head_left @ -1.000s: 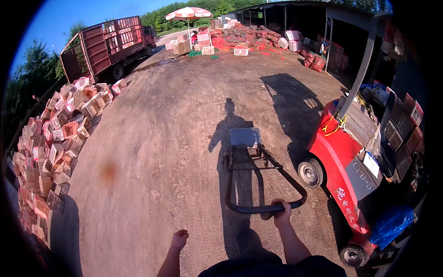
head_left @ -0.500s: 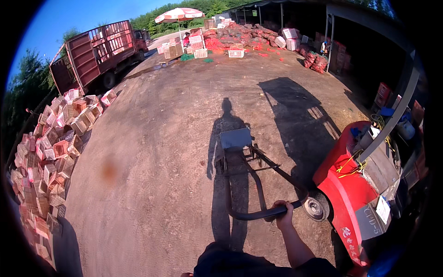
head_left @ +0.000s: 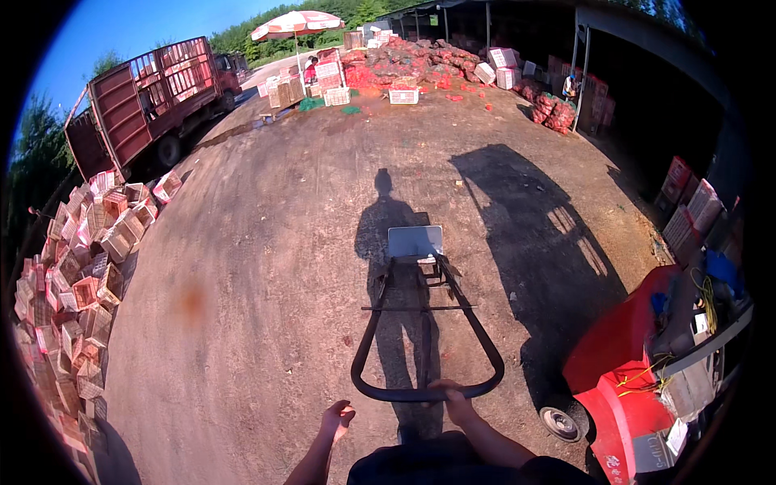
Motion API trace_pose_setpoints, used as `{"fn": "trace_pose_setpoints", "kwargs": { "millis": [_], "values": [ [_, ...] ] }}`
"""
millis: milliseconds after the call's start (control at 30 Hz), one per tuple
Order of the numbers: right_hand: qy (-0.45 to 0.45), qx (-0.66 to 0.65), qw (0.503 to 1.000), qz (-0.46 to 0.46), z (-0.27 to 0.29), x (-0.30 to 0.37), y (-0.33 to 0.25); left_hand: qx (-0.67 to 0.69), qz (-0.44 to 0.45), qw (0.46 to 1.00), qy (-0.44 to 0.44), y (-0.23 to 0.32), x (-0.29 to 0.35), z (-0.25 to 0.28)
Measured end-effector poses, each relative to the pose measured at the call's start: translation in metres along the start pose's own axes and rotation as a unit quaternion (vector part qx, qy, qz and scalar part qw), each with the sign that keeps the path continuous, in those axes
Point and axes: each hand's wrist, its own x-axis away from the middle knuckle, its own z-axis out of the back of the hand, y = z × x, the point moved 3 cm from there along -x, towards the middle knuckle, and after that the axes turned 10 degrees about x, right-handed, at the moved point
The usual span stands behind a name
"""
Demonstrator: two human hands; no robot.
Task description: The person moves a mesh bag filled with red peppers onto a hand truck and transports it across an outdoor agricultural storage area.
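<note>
A hand truck (head_left: 482, 333) with a black looped handle and a grey plate at its far end stands in front of me on the dirt ground. My right hand (head_left: 457, 404) is closed round the near bar of the handle, right of its middle. My left hand (head_left: 338, 420) hangs in the air just short of the handle's left corner, apart from it. Its fingers are loosely bent and apart, with nothing in them.
A red vehicle (head_left: 622, 380) with a wheel stands close on my right. Many plastic crates (head_left: 89, 275) lie heaped along the left. Farther off are a red truck (head_left: 153, 93), a parasol (head_left: 297, 24), piled red mesh sacks (head_left: 412, 61) and a dark shed.
The hand truck has swung to the left and now lies more squarely before me, my right hand still on it. My left hand has come up into view. The red vehicle is lower and farther right.
</note>
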Motion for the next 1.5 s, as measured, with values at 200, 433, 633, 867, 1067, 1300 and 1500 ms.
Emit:
{"fn": "trace_pose_setpoints", "kwargs": {
  "millis": [200, 433, 633, 867, 1067, 1300, 1500],
  "values": [
    [0.009, 0.057, 0.998, -0.002, -0.005, -0.153, 0.005, -0.196, 0.027, 0.98, -0.028, 0.06, -0.122, -0.024],
    [-0.031, 0.093, 0.995, 0.009, 0.021, -0.344, -0.042, -0.373, 0.144, 0.914, 0.07, -0.015, -0.231, 0.076],
    [0.022, 0.019, 0.999, -0.017, 0.076, -0.509, -0.06, -0.204, 0.334, 0.917, 0.075, -0.005, -0.302, 0.057],
    [0.06, 0.0, 0.998, 0.015, 0.125, -0.664, -0.102, -0.179, 0.294, 0.939, 0.013, 0.029, -0.467, -0.013],
    [0.084, -0.018, 0.996, -0.001, 0.172, -0.787, -0.139, -0.223, 0.299, 0.928, 0.011, 0.085, -0.677, -0.036],
    [0.104, -0.011, 0.995, 0.003, 0.211, -0.921, -0.169, 0.019, 0.161, 0.987, -0.019, 0.297, -0.906, -0.099],
    [0.099, -0.011, 0.995, -0.011, 0.283, -1.034, -0.152, -0.198, 0.103, 0.975, 0.009, 0.389, -1.019, -0.178]
  ]
}}
